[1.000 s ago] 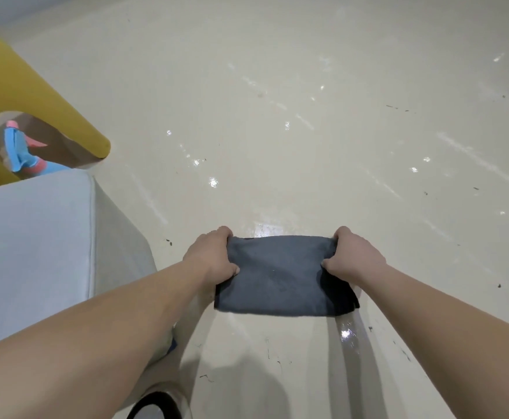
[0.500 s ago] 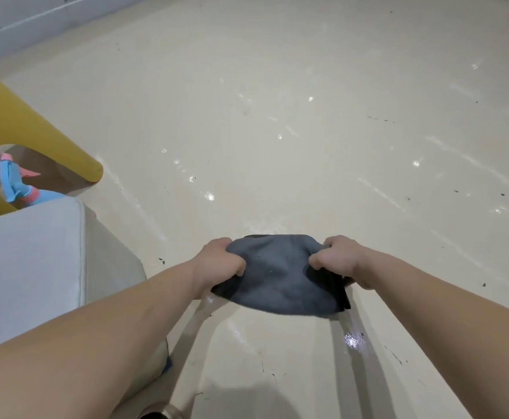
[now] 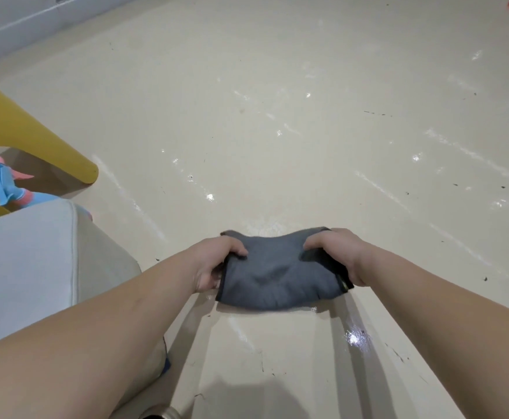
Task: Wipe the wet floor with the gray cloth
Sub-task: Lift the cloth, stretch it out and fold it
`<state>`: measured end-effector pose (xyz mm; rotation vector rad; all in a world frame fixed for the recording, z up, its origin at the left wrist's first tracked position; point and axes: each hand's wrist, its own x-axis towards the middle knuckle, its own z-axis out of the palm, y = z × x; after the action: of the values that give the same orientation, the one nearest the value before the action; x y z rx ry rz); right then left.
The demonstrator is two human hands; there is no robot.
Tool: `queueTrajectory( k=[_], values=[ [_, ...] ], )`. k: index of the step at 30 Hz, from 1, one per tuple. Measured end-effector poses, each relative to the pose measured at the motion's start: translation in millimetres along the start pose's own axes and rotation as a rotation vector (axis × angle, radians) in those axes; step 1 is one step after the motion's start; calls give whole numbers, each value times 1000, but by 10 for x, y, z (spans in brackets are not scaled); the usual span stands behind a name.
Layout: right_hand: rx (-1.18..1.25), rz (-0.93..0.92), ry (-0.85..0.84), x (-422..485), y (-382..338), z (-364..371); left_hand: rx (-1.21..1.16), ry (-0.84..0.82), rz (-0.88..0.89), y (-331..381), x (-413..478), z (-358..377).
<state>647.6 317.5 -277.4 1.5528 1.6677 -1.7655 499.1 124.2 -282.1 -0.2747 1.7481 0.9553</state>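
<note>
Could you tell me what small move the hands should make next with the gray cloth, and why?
Probably push the gray cloth forward: both the left hand and right hand grip its ends, and glistening wet streaks lie just ahead on the floor.

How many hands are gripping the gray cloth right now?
2. The left hand grips the gray cloth at its left edge; the right hand grips its right edge.

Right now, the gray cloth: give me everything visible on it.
The gray cloth is dark gray, soft, towel-like fabric with a darker edge trim and a small yellowish tag at its right corner. It looks folded and is bunched, slack in the middle. The left hand and right hand each grip one end, with its underside on the glossy floor.
</note>
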Motion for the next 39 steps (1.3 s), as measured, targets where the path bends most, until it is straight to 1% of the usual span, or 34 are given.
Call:
queueTrajectory(
  k=[2,4,9,13,17,20,22,24,27,29,31,34,36,38,39],
  values=[
    [84,-60,-42,-25,-138,84,-29,-8,51,156,-32,28],
    [110,-124,-95,-77,-283,202,-19,-39,98,315,-104,82],
    [137,-223,-195,-432,-826,488,-1,-181,235,732,-464,33],
    [133,-203,-206,-793,-1409,663,21,-138,322,1055,-724,-269],
    [84,-164,-227,-1100,-2151,967,-22,-115,370,1409,-986,-788],
    [124,-129,-257,-1327,-2727,1318,-74,-119,423,1648,-1182,-1264],
    [137,-126,-297,-1458,-3072,1600,-103,-85,468,1756,-1278,-1622],
    [102,-141,-342,-1566,-3335,1856,-89,0,514,1814,-1313,-1936],
    [-85,-184,-350,-1672,-3621,2175,-90,101,539,1865,-1304,-2327],
    [-168,-199,-339,-1657,-3728,2284,-105,155,540,1895,-1281,-2460],
    [-154,-172,-369,-1621,-3830,2433,-128,216,532,1898,-1215,-2616],
    [-162,-184,-397,-1499,-3971,2640,-199,240,528,1907,-1103,-2798],
    [-265,-209,-419,-1405,-4033,2793,-282,280,509,1894,-1028,-2914],
    [-433,-273,-467,-1258,-4121,2971,-322,405,502,1890,-963,-3040],
    [-476,-304,-473,-1183,-4155,3047,-324,468,489,1897,-927,-3105]
  ],
)
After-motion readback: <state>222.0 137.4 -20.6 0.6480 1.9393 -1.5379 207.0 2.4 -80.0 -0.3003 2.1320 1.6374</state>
